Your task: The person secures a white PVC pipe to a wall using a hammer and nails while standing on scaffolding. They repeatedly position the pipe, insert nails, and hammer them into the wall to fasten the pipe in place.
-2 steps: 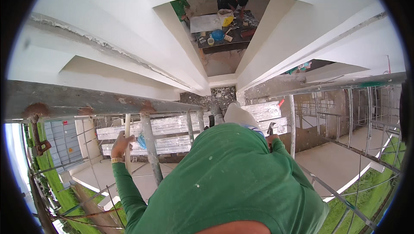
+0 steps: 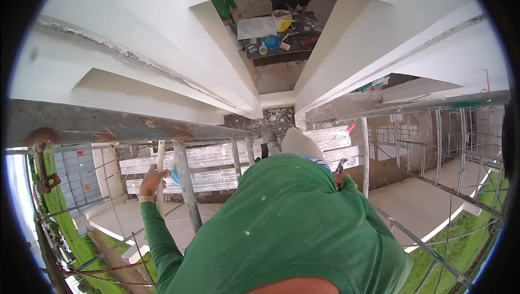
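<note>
On the left, my left hand [image 2: 152, 181] is wrapped round a slim, pale upright pole [image 2: 161, 157], with a watch at the wrist. A thicker grey scaffold post [image 2: 186, 180] stands just right of it, and something blue [image 2: 175, 176] shows between the two. My right hand [image 2: 339, 178], low at my right side and partly behind my sleeve, is closed on a hand tool with a dark metal head [image 2: 342, 165]. Most of that tool is hidden, so its exact kind is unclear. Neither hand touches the white walls.
Paint-splashed planks [image 2: 211, 156] lie below, beside my shoe [image 2: 273, 147]. A thick, rusty scaffold tube [image 2: 124, 126] crosses at left, another tube [image 2: 417, 107] at right. Through the wall opening, two people work by a dark table [image 2: 295, 44] with a blue bowl [image 2: 272, 42] and a bag [image 2: 282, 20].
The view has shifted slightly. The tool in my right hand has tilted a little. My left hand keeps its hold on the pale pole.
</note>
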A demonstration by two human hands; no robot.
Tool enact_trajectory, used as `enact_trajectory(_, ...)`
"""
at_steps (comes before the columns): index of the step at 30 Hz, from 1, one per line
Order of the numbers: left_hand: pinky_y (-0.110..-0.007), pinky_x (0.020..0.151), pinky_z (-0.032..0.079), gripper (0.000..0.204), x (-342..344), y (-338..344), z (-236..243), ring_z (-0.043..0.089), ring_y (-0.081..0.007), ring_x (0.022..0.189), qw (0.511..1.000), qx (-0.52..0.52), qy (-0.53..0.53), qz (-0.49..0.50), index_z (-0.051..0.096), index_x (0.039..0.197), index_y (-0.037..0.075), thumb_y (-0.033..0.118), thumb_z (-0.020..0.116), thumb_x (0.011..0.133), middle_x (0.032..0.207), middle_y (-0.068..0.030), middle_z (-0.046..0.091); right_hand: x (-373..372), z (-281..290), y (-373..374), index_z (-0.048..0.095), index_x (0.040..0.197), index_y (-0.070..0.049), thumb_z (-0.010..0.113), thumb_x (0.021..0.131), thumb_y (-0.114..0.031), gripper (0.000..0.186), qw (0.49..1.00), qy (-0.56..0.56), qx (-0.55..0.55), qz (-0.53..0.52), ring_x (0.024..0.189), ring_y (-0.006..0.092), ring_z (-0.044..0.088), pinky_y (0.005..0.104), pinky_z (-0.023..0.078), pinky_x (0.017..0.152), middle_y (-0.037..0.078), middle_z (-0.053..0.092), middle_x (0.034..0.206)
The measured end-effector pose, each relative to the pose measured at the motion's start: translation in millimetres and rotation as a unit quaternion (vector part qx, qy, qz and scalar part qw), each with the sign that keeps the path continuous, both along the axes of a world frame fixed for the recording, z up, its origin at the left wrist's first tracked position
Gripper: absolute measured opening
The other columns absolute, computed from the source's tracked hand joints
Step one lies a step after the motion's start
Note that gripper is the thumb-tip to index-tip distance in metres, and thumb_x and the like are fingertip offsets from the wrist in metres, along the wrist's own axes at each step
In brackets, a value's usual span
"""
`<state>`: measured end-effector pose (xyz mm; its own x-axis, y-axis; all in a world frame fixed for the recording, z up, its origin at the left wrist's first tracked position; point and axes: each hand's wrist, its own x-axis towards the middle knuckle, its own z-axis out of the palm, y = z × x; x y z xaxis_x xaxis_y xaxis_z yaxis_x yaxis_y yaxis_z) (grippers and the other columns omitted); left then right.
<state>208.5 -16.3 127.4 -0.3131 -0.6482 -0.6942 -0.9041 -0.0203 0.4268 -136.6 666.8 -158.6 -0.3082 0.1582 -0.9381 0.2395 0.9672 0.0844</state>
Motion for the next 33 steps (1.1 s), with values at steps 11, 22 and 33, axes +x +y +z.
enact_trajectory(11,-0.036,0.055,0.054,0.040,5,42,27,0.065,-0.0213,0.059,0.985,-0.065,-0.054,-0.150,0.058,0.122,0.001,0.016,0.061,0.084,0.086,-0.0139,0.068,-15,-75,139,0.072,0.084,0.000,0.067,0.092,-0.037,0.038,0.954,-0.063,-0.156,0.248,0.069,0.0246,0.071,0.0478,0.056,0.063,0.011,0.073,0.078)
enact_trajectory(22,-0.026,0.043,0.041,0.027,-8,117,162,0.049,-0.0096,0.048,0.982,-0.169,-0.053,0.070,0.059,0.109,0.005,0.030,0.059,0.098,0.070,0.0011,0.052,-146,-38,120,0.055,0.067,0.002,0.080,0.083,-0.028,0.042,0.967,0.095,-0.202,-0.125,0.041,0.0231,0.054,0.0414,0.045,0.038,0.010,0.055,0.055)
enact_trajectory(33,-0.024,0.065,0.042,0.039,-15,205,121,0.051,-0.0077,0.073,0.923,-0.365,0.025,0.120,0.064,0.116,0.001,0.036,0.058,0.101,0.084,-0.0007,0.061,-133,-66,273,0.069,0.094,0.006,0.071,0.088,-0.036,0.042,0.980,-0.140,-0.066,0.123,0.060,0.0325,0.067,0.0468,0.053,0.055,0.020,0.069,0.077)
